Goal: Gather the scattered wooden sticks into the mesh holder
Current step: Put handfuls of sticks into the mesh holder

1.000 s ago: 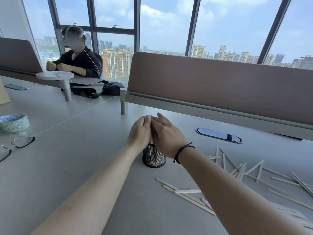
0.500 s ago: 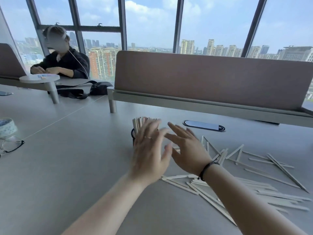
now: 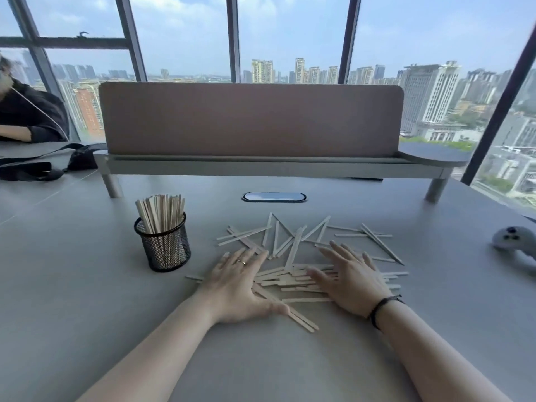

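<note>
Sticks are pressed flat between both open hands, left hand and right hand, nothing gripped; mesh holder stands just left, nearest the left hand.

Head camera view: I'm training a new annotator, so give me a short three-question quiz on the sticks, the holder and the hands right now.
1. True or false: the mesh holder already has sticks standing in it.
2. Multiple choice: the loose wooden sticks lie A) to the holder's left, B) to its right, C) on the shelf behind.
3. Fill in: the left hand and right hand both lie ____ on the pile, fingers spread.

Key: 1 true; 2 B; 3 flat.
</note>
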Available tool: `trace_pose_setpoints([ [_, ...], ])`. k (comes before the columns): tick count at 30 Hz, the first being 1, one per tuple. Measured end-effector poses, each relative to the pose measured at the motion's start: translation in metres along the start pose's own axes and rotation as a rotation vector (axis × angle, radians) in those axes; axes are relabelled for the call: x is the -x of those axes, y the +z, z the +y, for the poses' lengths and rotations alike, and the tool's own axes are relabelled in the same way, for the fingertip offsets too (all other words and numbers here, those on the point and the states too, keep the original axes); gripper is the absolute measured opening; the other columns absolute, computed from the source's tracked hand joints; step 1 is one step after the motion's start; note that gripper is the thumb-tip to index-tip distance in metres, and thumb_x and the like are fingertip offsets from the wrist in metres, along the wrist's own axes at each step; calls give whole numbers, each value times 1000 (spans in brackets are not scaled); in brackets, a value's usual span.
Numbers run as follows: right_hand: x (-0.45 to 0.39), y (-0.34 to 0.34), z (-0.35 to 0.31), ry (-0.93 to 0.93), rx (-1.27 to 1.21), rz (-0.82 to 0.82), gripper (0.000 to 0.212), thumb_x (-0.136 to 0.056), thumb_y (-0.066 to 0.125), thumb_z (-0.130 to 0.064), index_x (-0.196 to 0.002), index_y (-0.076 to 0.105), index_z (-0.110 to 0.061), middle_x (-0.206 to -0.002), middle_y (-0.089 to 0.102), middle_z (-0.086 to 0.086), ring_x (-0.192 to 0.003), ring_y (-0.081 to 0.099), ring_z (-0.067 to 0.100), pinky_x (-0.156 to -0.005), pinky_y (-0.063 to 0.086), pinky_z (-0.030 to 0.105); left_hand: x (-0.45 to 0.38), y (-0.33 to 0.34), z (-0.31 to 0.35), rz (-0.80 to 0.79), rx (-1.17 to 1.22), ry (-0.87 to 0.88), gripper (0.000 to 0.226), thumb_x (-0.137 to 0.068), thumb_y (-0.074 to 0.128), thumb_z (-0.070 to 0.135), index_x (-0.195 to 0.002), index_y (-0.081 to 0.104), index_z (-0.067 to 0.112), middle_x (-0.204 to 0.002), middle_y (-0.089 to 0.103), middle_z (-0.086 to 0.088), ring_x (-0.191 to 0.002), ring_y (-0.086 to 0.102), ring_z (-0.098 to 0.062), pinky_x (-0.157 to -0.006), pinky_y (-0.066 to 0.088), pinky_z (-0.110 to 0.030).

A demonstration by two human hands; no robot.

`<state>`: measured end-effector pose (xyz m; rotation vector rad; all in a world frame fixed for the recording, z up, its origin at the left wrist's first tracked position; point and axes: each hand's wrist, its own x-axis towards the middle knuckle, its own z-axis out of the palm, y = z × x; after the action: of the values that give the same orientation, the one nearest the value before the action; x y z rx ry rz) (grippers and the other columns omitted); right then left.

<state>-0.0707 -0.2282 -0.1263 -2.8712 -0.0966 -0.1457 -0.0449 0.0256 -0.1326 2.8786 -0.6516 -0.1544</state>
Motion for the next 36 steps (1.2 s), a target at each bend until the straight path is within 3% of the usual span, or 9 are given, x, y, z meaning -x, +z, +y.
trace_pose_setpoints([
  [5, -7, 10, -9, -20, 25, -2, 76, -87, 26, -77, -147, 33, -31, -159, 29, -7, -148, 16, 12, -119, 12, 39, -2, 4, 15, 92, 81, 127, 136, -47, 56, 98, -158, 6, 38, -166, 11, 13, -152, 5, -5, -124, 4, -32],
  [8, -8, 19, -24, -105, 9, 36, 71, -88, 27, -76, -141, 40, -30, -151, 40, -6, -143, 27, 14, -116, 18, 34, -2, 6, 17, 204, 172, 104, 122, -53, 61, 93, -155, 21, 39, -158, 31, 18, -145, 26, -5, -118, 18, -25],
  [12, -6, 24, -36, -166, -146, 17, 68, -89, 35, -72, -143, 39, -31, -144, 45, -7, -135, 38, 15, -111, 27, 29, -6, 11, 11, 272, 252, 90, 94, -66, 59, 85, -147, 38, 43, -145, 49, 21, -135, 43, -3, -111, 36, -29],
  [17, -7, 24, -38, -214, -354, -11, 79, -79, 36, -77, -143, 44, -30, -135, 53, -9, -124, 50, 11, -102, 40, 27, -10, 11, 3, 284, 270, 134, 71, -76, 52, 78, -132, 58, 35, -126, 61, 20, -119, 51, -5, -99, 45, -32],
  [20, -9, 25, -35, -215, -437, 54, 72, -82, 42, -73, -140, 47, -31, -134, 54, -11, -123, 52, 8, -102, 41, 25, -9, 11, 2, 304, 191, 155, 58, -81, 48, 77, -117, 63, 35, -114, 63, 20, -110, 52, -6, -90, 49, -34],
  [23, -11, 21, -29, -210, -422, 208, 62, -85, 46, -69, -133, 55, -31, -130, 58, -13, -121, 53, 8, -101, 42, 27, -7, 9, 1, 310, 152, 147, 60, -80, 44, 75, -123, 62, 37, -119, 62, 23, -116, 51, -3, -93, 48, -31],
  [27, -31, 15, 12, 43, -196, 540, 54, -85, 51, -60, -124, 61, -24, -129, 61, -2, -123, 52, 20, -109, 35, 41, -3, 7, 0, 345, 160, 121, 47, -87, 62, 60, -127, 64, 34, -124, 61, 22, -117, 54, -3, -88, 42, -22],
  [31, -49, 10, 59, 511, -72, 339, 72, -87, 39, -72, -143, 41, -26, -156, 33, 13, -148, 18, 29, -120, 7, 51, -1, 6, -3, 316, 139, 65, 63, -82, 44, 73, -130, 60, 36, -127, 58, 24, -117, 54, -4, -91, 44, -24],
  [36, -63, 13, 69, 605, -22, 176, 90, -83, 24, -81, -151, 25, -23, -162, 17, 16, -151, 9, 33, -120, 4, 53, -2, 8, -9, 331, 76, -11, 80, -76, 28, 80, -133, 58, 33, -137, 54, 14, -129, 46, -13, -106, 35, -29],
])
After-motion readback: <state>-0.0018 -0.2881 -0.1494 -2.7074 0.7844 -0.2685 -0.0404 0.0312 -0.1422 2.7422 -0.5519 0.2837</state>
